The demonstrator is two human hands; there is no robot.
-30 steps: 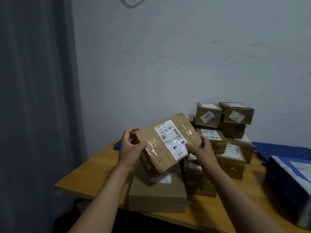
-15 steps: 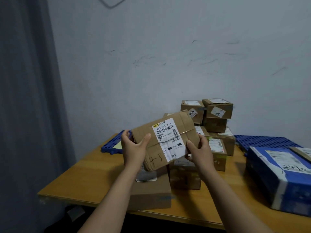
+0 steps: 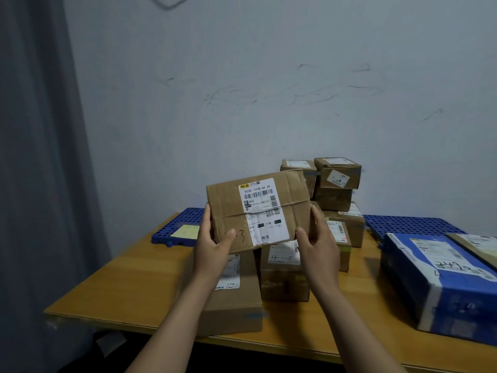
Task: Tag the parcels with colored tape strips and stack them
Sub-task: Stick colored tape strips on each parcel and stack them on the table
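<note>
Left hand (image 3: 213, 251), right hand (image 3: 318, 251) bare; forearms bare down to frame edge.

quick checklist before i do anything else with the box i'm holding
1. Grip: left hand and right hand hold the parcel by its sides, lifted: ok.
2. Label faces the camera and is readable: ok.
3. Coloured strip on the parcel: none on the visible face, other faces hidden: cannot tell.
4. Tape roll at hand: none in view: not ok.
5. Landing spot: tops of the front box and the 4-2 box are partly hidden by the parcel: cannot tell.
6. Rear stack stands straight: ok.
</note>
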